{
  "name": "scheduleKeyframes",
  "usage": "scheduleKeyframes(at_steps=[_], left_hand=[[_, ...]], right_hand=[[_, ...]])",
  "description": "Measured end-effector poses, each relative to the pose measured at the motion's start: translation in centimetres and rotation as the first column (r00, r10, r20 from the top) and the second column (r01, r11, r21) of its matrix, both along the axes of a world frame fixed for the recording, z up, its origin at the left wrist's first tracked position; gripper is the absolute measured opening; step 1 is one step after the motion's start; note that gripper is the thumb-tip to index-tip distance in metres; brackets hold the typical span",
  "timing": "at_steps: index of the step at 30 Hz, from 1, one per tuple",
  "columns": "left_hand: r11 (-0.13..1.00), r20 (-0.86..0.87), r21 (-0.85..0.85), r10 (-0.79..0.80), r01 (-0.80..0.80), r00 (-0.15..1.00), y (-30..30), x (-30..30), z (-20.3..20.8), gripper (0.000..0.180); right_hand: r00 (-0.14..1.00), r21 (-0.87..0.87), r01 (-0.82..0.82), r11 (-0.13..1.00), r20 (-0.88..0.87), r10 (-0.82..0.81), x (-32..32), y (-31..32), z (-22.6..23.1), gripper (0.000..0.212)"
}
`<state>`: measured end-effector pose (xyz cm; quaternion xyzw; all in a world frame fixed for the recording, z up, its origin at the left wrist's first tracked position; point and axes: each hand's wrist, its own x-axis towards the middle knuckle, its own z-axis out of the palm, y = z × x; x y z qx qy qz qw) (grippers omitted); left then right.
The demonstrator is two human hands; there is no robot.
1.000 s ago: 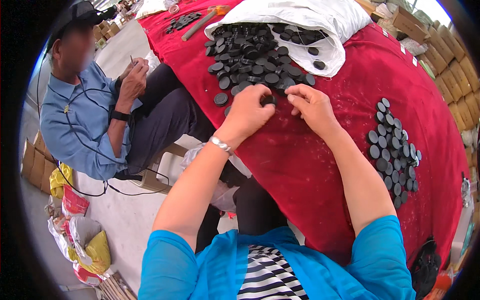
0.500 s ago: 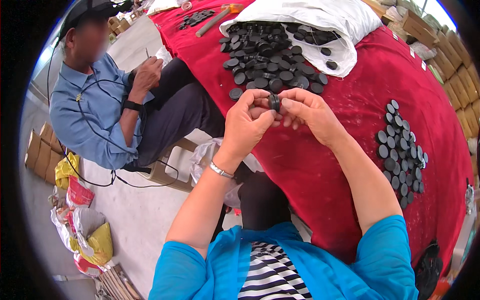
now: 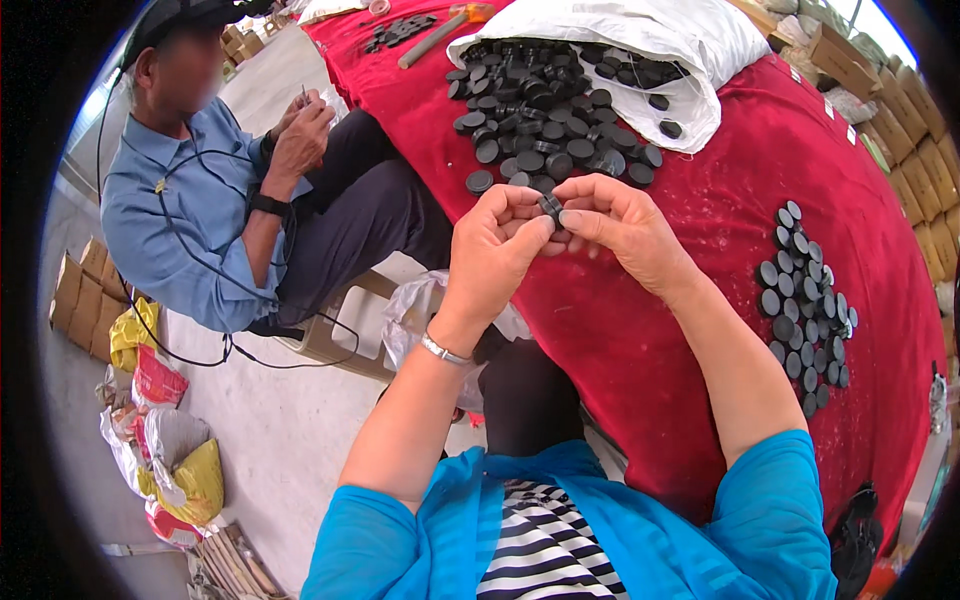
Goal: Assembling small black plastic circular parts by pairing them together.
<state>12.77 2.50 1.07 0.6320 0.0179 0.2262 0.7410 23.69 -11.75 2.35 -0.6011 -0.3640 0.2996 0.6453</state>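
Between the fingertips of both hands is a small round black disc-shaped piece [image 3: 550, 205], tilted, with a groove around its edge. My left hand [image 3: 497, 240] pinches it from the left, and my right hand [image 3: 620, 228] grips it from the right. Just beyond the hands lies a big heap of similar black discs [image 3: 540, 125], spilling from the mouth of a white woven sack [image 3: 690, 30]. A second, smaller group of black discs [image 3: 808, 300] is spread to the right of my right forearm.
A red cloth [image 3: 690, 400] covers the table. At its far left lie a hammer [image 3: 435, 42] and small dark parts [image 3: 398, 33]. To the left sits a co-worker [image 3: 190, 220] in a blue shirt, hands raised together. Bags [image 3: 190, 480] lie on the floor; cartons [image 3: 905, 130] are stacked right.
The disc piece has turned and tilted between my fingertips, and my hands have stayed nearly in place. The co-worker's hands have shifted slightly. The whole view has moved a little.
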Motion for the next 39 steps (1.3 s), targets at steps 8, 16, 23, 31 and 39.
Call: scheduleKeyframes(at_steps=[8,16,23,31,39], left_hand=[[0.965,-0.039,-0.264,-0.014,0.003,0.999,-0.1,0.3,-0.1,0.018],[0.977,-0.070,-0.212,0.006,-0.021,0.998,-0.3,0.1,-0.1,0.015],[0.978,0.009,-0.207,0.003,-0.001,1.000,0.9,-0.1,-0.8,0.013],[0.935,0.027,-0.355,0.022,-0.011,0.999,1.0,-0.3,-0.8,0.012],[0.932,0.031,-0.361,0.018,-0.006,0.999,0.9,-0.4,-0.8,0.013]], right_hand=[[1.000,0.076,0.002,0.997,0.022,-0.004,0.0,0.1,-0.5,0.027],[1.000,0.023,0.005,1.000,0.021,-0.006,-0.4,-0.2,0.5,0.027],[0.999,0.014,-0.005,1.000,0.053,0.004,-0.1,0.0,0.1,0.026],[0.959,-0.034,0.222,0.974,0.186,-0.212,0.0,0.2,-0.7,0.021],[0.961,-0.079,0.198,0.977,0.211,-0.177,0.0,0.3,-0.9,0.021]])
